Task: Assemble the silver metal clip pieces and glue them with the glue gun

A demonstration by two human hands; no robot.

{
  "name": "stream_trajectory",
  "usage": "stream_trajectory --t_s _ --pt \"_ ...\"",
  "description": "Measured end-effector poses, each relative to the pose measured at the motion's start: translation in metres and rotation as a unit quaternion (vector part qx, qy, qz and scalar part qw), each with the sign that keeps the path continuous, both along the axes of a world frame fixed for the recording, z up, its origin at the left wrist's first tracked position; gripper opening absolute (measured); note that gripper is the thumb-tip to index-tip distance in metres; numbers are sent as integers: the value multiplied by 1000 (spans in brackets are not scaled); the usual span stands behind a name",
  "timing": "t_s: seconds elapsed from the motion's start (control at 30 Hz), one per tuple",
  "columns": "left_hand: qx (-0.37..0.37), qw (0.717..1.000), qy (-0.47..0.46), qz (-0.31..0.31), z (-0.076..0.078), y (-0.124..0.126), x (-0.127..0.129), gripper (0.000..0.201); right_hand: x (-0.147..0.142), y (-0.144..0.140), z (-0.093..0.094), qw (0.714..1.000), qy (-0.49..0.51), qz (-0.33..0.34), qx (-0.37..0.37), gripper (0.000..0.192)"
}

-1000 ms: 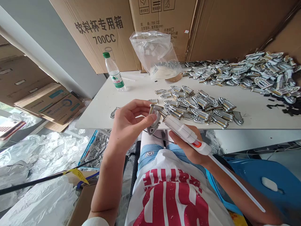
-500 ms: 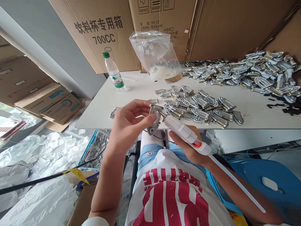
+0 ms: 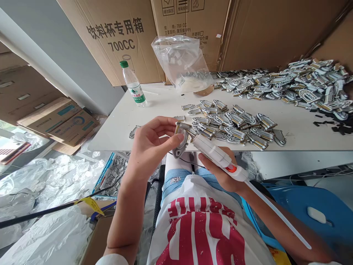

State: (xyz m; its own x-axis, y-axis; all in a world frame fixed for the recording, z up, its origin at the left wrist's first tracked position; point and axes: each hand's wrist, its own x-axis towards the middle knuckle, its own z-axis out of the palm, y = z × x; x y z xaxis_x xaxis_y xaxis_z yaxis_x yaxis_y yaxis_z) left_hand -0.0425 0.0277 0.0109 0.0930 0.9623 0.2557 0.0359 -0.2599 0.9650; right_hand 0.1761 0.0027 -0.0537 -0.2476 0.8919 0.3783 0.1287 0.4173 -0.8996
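Between thumb and fingers, my left hand (image 3: 154,141) pinches a small grey frame-shaped piece (image 3: 180,141) with a loop at its lower end, just above the table's front edge. My right hand (image 3: 220,167) is wrapped round a white hot glue gun (image 3: 213,152) with an orange switch; a long white glue stick (image 3: 278,215) sticks out of its rear. The gun's front end points at the held piece, close beside it; whether they touch I cannot tell. Beyond both hands lies a loose heap of similar grey pieces (image 3: 234,123) with tan edges. One more such piece (image 3: 134,131) lies left of my left hand.
A larger pile of grey pieces (image 3: 303,86) fills the table's back right, with black scraps (image 3: 342,129) before it. A water bottle (image 3: 134,86) and a clear plastic bag (image 3: 182,62) stand near the cardboard boxes (image 3: 116,44). A blue stool (image 3: 300,198) is at my right.
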Motion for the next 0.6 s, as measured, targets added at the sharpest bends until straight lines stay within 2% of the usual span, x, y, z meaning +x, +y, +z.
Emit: stream_trajectory --t_s 0.3,0.6 --pt "-6 1000 -6 -2 1 -1 1 23 -1 3 -1 1000 -2 -3 13 46" --pt "2 1000 17 6 1 -1 1 25 1 -1 3 999 -18 -1 -36 50"
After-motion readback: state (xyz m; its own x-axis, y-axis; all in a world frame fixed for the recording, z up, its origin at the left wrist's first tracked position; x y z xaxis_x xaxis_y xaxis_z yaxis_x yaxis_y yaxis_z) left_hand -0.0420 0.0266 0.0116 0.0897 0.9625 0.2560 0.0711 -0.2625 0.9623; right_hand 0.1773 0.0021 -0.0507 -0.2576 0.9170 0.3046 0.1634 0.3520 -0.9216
